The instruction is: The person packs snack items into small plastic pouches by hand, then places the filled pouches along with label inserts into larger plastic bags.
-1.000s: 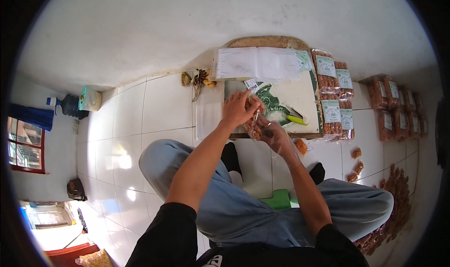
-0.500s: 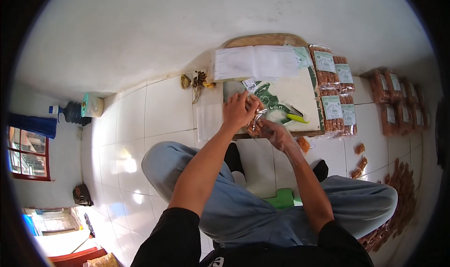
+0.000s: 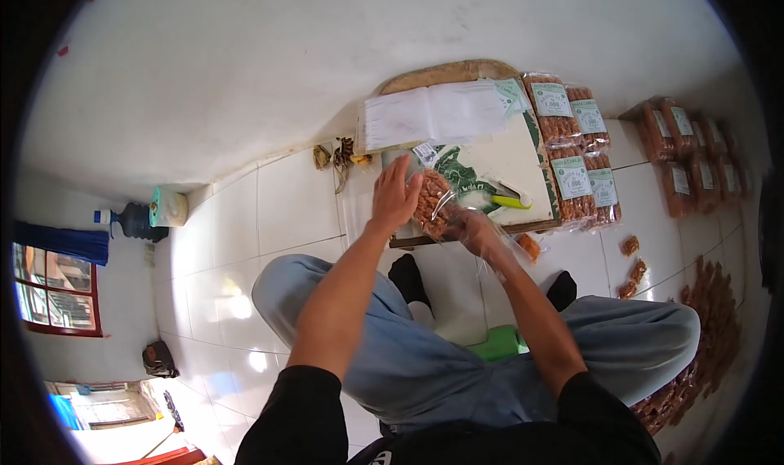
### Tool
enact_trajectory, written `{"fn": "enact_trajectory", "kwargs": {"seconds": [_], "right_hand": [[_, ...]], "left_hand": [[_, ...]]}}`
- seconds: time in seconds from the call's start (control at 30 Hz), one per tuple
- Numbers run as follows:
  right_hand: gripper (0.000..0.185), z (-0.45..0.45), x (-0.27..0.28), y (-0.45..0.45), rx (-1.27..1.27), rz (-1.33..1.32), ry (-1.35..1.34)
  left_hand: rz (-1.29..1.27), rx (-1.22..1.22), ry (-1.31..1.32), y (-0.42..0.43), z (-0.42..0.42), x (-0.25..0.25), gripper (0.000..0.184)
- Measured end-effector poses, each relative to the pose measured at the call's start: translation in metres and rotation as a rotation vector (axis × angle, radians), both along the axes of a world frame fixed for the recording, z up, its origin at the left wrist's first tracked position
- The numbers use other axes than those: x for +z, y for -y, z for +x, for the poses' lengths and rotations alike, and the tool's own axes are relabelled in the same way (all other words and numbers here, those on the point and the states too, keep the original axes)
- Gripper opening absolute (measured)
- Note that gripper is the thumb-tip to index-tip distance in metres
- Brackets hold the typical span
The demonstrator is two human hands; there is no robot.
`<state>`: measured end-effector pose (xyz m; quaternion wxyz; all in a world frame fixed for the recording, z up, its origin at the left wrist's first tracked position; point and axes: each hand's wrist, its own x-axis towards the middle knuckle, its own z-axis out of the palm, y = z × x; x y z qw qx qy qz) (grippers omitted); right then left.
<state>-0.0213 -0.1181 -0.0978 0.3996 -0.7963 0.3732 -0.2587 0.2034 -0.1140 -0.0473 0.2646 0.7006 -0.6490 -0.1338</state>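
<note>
Bagged snack (image 3: 433, 206) at low table (image 3: 518, 156); white tiled floor (image 3: 298, 208), pale wall (image 3: 253, 73) beyond.

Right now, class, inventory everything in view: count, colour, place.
Board: one, white and green, centre
Filled bag: one, brown, board's near left
Tool: one, green, on board
Plastic sleeves: one stack, whitish, board's far side
Labelled packs: four, brown, right of board
Farther packs: count unclear, brown, far right
Loose pieces: several, orange, floor right
Heap: one, brown, lower right
Withered bunch: one, brown and yellow, left of board
Tub: one, white, far left
Jug: one, blue, beside tub
Window: one, red frame, left wall
Left hand: one, bare, at filled bag's left
Right hand: one, bare, at filled bag's right
Jeans: one pair, blue, bottom
</note>
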Motion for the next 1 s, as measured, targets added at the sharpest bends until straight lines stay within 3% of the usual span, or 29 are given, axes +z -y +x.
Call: {"fn": "enact_trajectory", "kwargs": {"seconds": [0.03, 0.07, 0.1, 0.13, 0.2, 0.27, 0.3, 0.37, 0.4, 0.47, 0.57, 0.67, 0.73, 0.87, 0.93, 1.0], "right_hand": [[0.049, 0.000, 0.001, 0.001, 0.038, 0.093, -0.054], [0.049, 0.001, 0.000, 0.000, 0.034, 0.094, -0.046], [0.050, 0.004, -0.009, -0.001, 0.026, 0.199, 0.229], [0.050, 0.010, -0.030, 0.002, 0.016, 0.248, 0.372], [0.053, 0.025, -0.092, 0.012, 0.027, 0.463, 0.636], [0.055, 0.028, -0.100, 0.013, 0.032, 0.632, 0.763], [0.056, 0.022, -0.072, 0.008, 0.043, 0.200, 0.625], [0.057, 0.009, -0.020, -0.001, 0.043, -0.224, 0.468], [0.057, 0.002, 0.003, -0.004, 0.104, 0.060, 0.432], [0.057, 0.001, 0.009, -0.005, 0.164, 0.342, 0.394], [0.058, 0.002, 0.006, -0.003, 0.159, 0.249, 0.388], [0.060, -0.004, 0.023, 0.000, 0.108, 0.647, 0.172], [0.064, -0.008, 0.017, 0.000, 0.188, 0.456, 0.211], [0.071, -0.010, 0.023, 0.006, 0.221, 0.632, 0.051], [0.076, -0.003, 0.003, 0.006, 0.181, 0.230, 0.203], [0.073, 0.008, -0.012, 0.003, 0.153, 0.313, 0.272]], "left_hand": [[0.002, -0.003, 0.007, -0.004, 0.009, 0.009, 0.082], [-0.020, -0.249, 0.242, -0.009, 0.018, 0.019, 0.089], [-0.044, -0.494, 0.477, -0.013, 0.020, 0.032, 0.096], [-0.004, -0.597, 0.480, -0.015, 0.016, 0.045, 0.110], [0.029, -0.675, 0.566, -0.011, 0.013, 0.049, 0.114], [0.066, -0.760, 0.646, -0.006, 0.007, 0.048, 0.119], [0.123, -0.799, 0.742, -0.002, 0.005, 0.045, 0.121], [0.180, -0.843, 0.841, 0.002, 0.004, 0.037, 0.124], [0.148, -0.836, 0.793, 0.002, 0.006, 0.031, 0.124], [0.117, -0.829, 0.748, 0.001, 0.005, 0.030, 0.123], [0.140, -0.802, 0.723, -0.002, 0.001, 0.032, 0.122], [0.100, -0.780, 0.709, -0.004, -0.001, 0.028, 0.122], [0.096, -0.750, 0.697, -0.005, -0.003, 0.028, 0.124], [0.068, -0.719, 0.633, -0.009, -0.011, 0.026, 0.124], [0.056, -0.656, 0.600, -0.011, -0.015, 0.023, 0.125], [0.076, -0.643, 0.624, -0.011, -0.017, 0.020, 0.123]]}}
